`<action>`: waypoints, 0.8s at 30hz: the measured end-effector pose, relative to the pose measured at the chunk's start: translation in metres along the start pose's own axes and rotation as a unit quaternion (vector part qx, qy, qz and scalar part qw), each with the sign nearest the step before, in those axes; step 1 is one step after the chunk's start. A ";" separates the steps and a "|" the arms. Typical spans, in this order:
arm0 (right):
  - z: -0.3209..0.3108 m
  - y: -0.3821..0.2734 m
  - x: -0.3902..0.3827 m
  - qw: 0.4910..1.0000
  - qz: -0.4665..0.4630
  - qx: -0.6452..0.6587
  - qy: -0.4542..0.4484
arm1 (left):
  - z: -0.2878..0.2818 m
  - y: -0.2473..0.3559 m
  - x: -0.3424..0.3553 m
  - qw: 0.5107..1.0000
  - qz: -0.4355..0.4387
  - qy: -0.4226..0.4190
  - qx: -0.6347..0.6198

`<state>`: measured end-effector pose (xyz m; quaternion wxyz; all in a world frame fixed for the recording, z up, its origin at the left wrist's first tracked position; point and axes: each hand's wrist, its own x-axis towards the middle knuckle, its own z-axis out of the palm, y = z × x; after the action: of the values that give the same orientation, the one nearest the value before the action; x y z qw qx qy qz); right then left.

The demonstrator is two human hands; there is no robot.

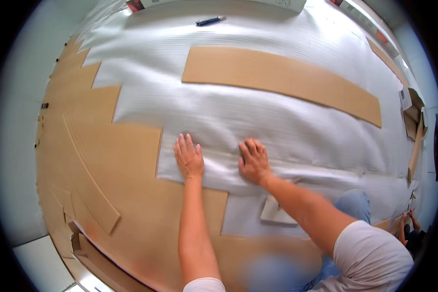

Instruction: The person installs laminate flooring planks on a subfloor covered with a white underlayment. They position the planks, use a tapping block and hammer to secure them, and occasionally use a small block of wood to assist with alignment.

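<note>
My left hand (189, 156) lies flat on the silver foil underlay (214, 109), fingers stretched out, just beyond the edge of the laid wood-coloured floor planks (131, 151). To its right, my right hand (255, 160) rests on the same underlay near a seam. Its fingers are slightly bent and spread, and nothing shows in its grasp. Farther away, a loose floor plank (282, 80) lies across the foil. Partly under my right forearm sits a pale, flat block (276, 214), which I cannot identify.
A dark blue pen-like tool (210, 21) lies at the far side, before a long white box (272, 4). Small dark spacers (45, 105) stand along the left wall. Loose planks (95, 202) lie on the laid floor. An opened carton (413, 117) and another person's hands (408, 216) are at right.
</note>
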<state>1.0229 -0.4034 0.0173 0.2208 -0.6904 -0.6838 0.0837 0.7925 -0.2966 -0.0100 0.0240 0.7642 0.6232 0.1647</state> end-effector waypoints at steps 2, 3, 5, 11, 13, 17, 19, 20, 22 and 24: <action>-0.001 -0.003 0.012 1.000 -0.005 -0.011 -0.004 | 0.016 0.012 0.042 1.000 -0.007 -0.001 -0.005; -0.003 -0.003 0.009 1.000 -0.003 -0.019 -0.014 | 0.022 0.027 0.057 1.000 -0.011 0.001 -0.001; -0.005 -0.002 0.012 0.999 0.006 -0.025 -0.027 | 0.030 0.051 0.080 0.999 -0.031 0.009 0.009; -0.003 0.002 0.015 0.998 0.017 -0.022 -0.055 | 0.025 0.066 0.098 0.999 -0.054 -0.002 -0.002; -0.003 -0.002 0.017 0.998 0.019 -0.015 -0.064 | 0.019 0.063 0.100 0.998 -0.055 -0.008 0.004; -0.013 0.007 0.029 0.997 0.028 0.035 -0.068 | 0.017 0.067 0.104 0.997 -0.070 -0.029 -0.027; -0.009 0.031 0.083 0.990 -0.047 0.115 -0.071 | 0.018 0.063 0.105 0.997 -0.068 -0.031 -0.026; -0.010 0.042 0.120 0.981 -0.081 0.159 -0.078 | 0.018 0.062 0.100 0.997 -0.069 -0.039 -0.022; 0.006 0.051 0.246 0.988 -0.086 0.115 0.051 | 0.016 0.054 0.094 0.995 -0.074 -0.058 -0.019; 0.043 0.074 0.372 0.973 0.011 0.159 0.165 | 0.017 0.052 0.106 0.995 -0.077 -0.052 -0.021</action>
<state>1.0916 -0.0274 0.0177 0.4363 -0.6583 -0.6084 0.0787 0.8645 -0.2040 0.0104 0.0853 0.7210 0.6743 0.1352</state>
